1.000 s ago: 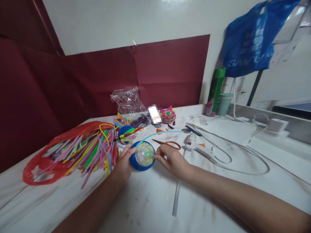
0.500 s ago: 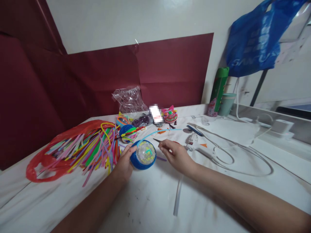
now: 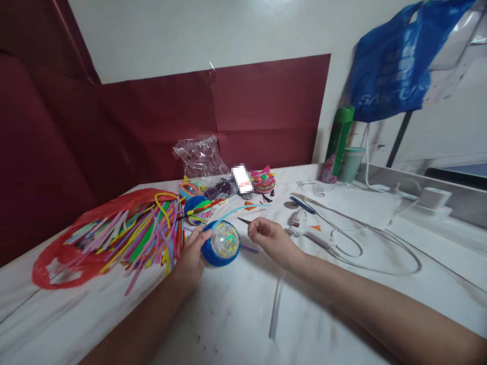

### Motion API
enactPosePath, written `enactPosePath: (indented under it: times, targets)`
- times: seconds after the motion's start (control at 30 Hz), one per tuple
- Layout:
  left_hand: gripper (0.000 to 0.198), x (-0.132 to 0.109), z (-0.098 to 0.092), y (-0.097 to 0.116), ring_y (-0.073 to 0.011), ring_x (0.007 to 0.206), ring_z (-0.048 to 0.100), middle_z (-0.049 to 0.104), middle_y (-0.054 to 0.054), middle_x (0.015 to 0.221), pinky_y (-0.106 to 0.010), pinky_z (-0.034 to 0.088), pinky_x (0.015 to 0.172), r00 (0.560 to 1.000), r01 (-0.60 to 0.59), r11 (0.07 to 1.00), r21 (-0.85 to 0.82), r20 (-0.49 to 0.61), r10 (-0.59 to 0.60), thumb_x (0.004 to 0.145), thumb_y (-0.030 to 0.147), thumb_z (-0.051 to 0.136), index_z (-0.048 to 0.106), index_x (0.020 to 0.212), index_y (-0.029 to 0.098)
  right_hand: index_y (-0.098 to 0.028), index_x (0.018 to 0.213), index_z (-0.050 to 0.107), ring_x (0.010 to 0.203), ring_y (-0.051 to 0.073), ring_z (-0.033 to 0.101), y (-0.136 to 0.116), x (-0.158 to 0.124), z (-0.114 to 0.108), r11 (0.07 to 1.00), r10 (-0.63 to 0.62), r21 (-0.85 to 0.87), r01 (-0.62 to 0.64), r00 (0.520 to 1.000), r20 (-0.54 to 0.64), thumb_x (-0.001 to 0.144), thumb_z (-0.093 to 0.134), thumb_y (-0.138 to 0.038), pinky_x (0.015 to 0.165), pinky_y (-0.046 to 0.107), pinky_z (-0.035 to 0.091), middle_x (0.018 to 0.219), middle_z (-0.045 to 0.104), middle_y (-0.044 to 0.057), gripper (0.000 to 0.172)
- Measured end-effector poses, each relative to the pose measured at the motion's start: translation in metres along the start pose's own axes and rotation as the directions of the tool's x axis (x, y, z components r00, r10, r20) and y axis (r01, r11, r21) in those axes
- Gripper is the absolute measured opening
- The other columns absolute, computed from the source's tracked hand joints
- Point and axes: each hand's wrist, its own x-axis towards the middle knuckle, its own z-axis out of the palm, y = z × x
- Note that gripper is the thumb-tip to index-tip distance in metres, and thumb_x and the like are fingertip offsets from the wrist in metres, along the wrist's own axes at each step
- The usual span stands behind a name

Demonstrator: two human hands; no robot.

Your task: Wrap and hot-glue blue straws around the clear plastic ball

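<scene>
My left hand [image 3: 193, 256] is closed on the left side of a clear ball [image 3: 225, 239] wrapped around its lower part in fuzzy blue pipe cleaner [image 3: 216, 259]. Yellow and green bits show through the clear top. A light blue pipe cleaner [image 3: 243, 208] curves up from the ball and off to the right. To the right of the ball, apart from it, my right hand [image 3: 268, 238] pinches a thin dark pointed tool [image 3: 244, 220]; its point faces the ball and the rest is hidden in the fingers.
Many coloured pipe cleaners [image 3: 142, 235] lie on a red plastic bag [image 3: 49, 276] at left. Decorated balls [image 3: 198, 210] stand behind. A glue gun [image 3: 314, 234] with its cord, a blue-handled tool [image 3: 302, 204] and a glue stick [image 3: 276, 309] are at right.
The view has shifted slightly. The free end of the light blue pipe cleaner has swung a little left and down. Both hands keep their holds, and the right fingers look more curled.
</scene>
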Motion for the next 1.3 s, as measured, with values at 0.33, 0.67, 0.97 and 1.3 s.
enactPosePath:
  times: [0.33, 0.67, 0.97, 1.3]
  targets:
    - [0.049, 0.0, -0.001, 0.001, -0.0253, 0.096, 0.066, 0.072, -0.006, 0.095, -0.035, 0.05, 0.085, 1.0, 0.01, 1.0, -0.023, -0.028, -0.011, 0.064, 0.029, 0.074, 0.059, 0.108, 0.018, -0.017, 0.067, 0.059, 0.058, 0.009, 0.048, -0.004, 0.0, 0.004, 0.955, 0.133, 0.267, -0.127, 0.991, -0.004, 0.059, 0.067, -0.024, 0.061, 0.025, 0.036, 0.061, 0.057, -0.004, 0.013]
    - [0.033, 0.007, -0.002, -0.001, -0.0213, 0.094, 0.066, 0.072, -0.004, 0.094, -0.03, 0.052, 0.08, 0.997, 0.058, 0.993, -0.104, -0.043, -0.062, 0.068, 0.027, 0.07, 0.064, 0.099, 0.017, -0.019, 0.075, 0.058, 0.054, 0.009, 0.045, -0.002, 0.002, 0.0, 0.981, 0.043, 0.195, -0.015, 0.989, -0.139, 0.063, 0.064, -0.028, 0.056, 0.024, 0.033, 0.058, 0.051, -0.006, 0.016]
    - [0.03, 0.008, -0.003, -0.002, -0.0209, 0.088, 0.067, 0.072, -0.003, 0.089, -0.03, 0.052, 0.072, 0.99, 0.079, 0.993, -0.09, -0.106, -0.088, 0.07, 0.032, 0.068, 0.062, 0.096, 0.019, -0.019, 0.08, 0.058, 0.05, 0.01, 0.042, -0.002, -0.002, -0.001, 1.0, 0.019, -0.016, -0.022, 0.991, -0.134, 0.071, 0.054, -0.027, 0.05, 0.023, 0.034, 0.054, 0.046, -0.007, 0.013]
    - [0.049, -0.005, 0.003, 0.001, -0.0235, 0.091, 0.064, 0.068, -0.008, 0.101, -0.03, 0.051, 0.068, 0.999, -0.035, 0.983, 0.177, 0.001, 0.036, 0.07, 0.052, 0.066, 0.058, 0.106, 0.019, -0.019, 0.108, 0.053, 0.096, 0.02, 0.059, 0.026, -0.008, 0.015, 0.971, -0.033, -0.232, 0.062, 0.991, 0.127, 0.07, 0.062, -0.017, 0.07, 0.03, 0.051, 0.106, 0.061, 0.007, 0.039]
